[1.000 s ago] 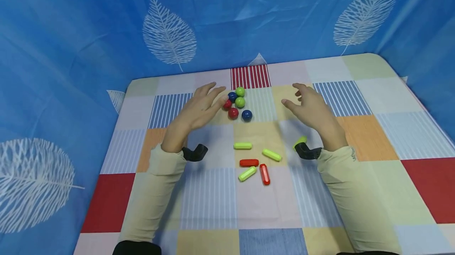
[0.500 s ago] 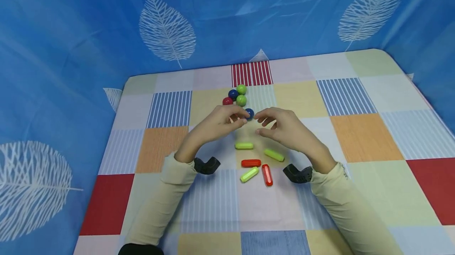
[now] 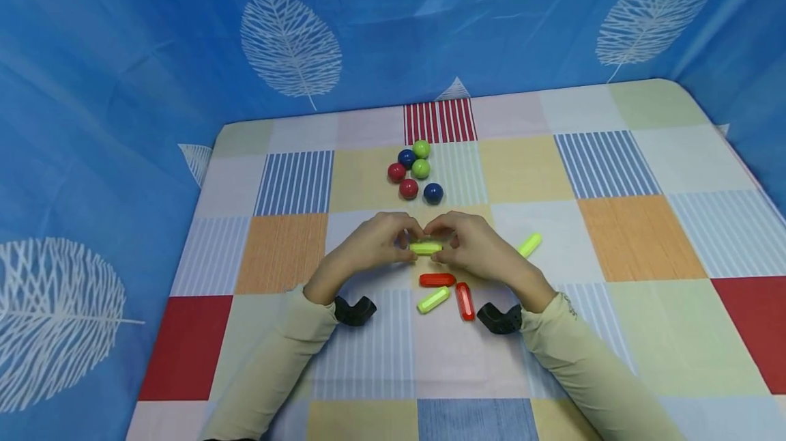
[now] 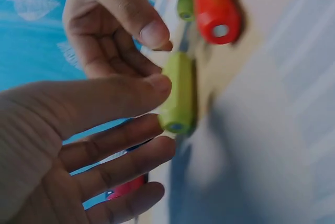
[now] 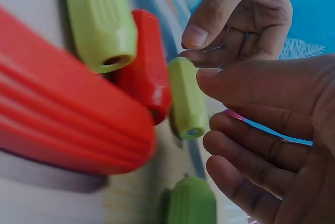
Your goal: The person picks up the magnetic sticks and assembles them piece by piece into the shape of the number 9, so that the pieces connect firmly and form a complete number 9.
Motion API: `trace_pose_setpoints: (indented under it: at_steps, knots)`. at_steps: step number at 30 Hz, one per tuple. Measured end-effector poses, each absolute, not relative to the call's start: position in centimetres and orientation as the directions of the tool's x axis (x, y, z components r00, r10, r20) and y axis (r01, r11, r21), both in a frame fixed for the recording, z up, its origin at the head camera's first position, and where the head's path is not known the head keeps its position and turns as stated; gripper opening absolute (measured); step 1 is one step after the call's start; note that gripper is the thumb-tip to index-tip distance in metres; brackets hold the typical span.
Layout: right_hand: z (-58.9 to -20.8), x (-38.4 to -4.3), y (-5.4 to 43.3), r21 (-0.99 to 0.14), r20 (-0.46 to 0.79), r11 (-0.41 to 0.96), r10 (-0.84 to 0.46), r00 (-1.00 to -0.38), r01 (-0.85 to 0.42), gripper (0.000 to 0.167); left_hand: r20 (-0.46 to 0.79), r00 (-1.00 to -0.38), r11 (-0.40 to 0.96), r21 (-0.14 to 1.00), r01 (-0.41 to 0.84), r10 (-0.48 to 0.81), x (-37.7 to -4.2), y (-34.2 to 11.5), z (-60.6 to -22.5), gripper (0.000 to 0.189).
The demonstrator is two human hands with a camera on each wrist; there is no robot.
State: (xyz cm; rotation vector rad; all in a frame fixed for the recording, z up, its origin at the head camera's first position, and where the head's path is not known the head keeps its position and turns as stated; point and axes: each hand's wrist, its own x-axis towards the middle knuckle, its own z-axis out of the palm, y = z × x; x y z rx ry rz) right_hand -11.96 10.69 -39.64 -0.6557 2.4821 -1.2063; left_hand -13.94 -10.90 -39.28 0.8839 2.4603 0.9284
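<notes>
A short yellow-green stick (image 3: 426, 248) with a small grey dot in its end lies on the tablecloth between my two hands. My left hand (image 3: 382, 242) is at its left end, thumb on the near side and forefinger on the far side. At the other end my right hand (image 3: 471, 243) has its thumb and fingers spread around the stick. In the left wrist view the left thumb overlaps the stick (image 4: 178, 96); whether it presses is unclear. Red sticks (image 3: 437, 280) and another yellow-green stick (image 3: 433, 300) lie nearer the person.
Several balls stand grouped beyond the hands: red (image 3: 408, 188), dark blue (image 3: 433, 193) and green (image 3: 420, 168). A further yellow-green stick (image 3: 529, 244) lies beyond the right wrist. A blue leaf-patterned curtain (image 3: 393, 31) hangs behind the patchwork tablecloth (image 3: 362, 386).
Both hands have come inward and toward the person, from beside the balls to the yellow-green stick. The balls and sticks look unmoved.
</notes>
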Motion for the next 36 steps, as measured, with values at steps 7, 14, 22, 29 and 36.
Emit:
trace_pose_setpoints:
  at_steps: [7,14,22,29,36]
  knots:
    - [-40.1,-12.1,10.4,-0.79,-0.078,0.552,-0.522,-0.849,-0.267,0.033,-0.089,-0.755,0.605,0.663,0.442,0.65,-13.6,-10.4,-39.9,0.022]
    - [-40.4,-12.4,10.6,-0.778,-0.052,0.557,-0.517,-0.854,-0.29,0.028,-0.041,-0.755,0.585,0.66,0.472,0.654,-13.6,-10.2,-40.1,0.018]
    - [-39.0,-13.4,11.4,-0.796,-0.061,0.552,-0.482,-0.874,-0.248,0.03,0.022,-0.772,0.556,0.682,0.476,0.635,-14.4,-9.5,-39.0,0.021]
    - [-38.0,-15.3,12.5,-0.787,-0.049,0.566,-0.455,-0.889,-0.246,0.025,0.058,-0.788,0.53,0.709,0.465,0.613,-16.2,-8.6,-38.0,0.018]
    - [-38.0,-16.6,13.2,-0.778,-0.052,0.582,-0.434,-0.899,-0.236,0.022,0.071,-0.805,0.572,0.667,0.478,0.589,-17.3,-7.6,-38.3,0.018]
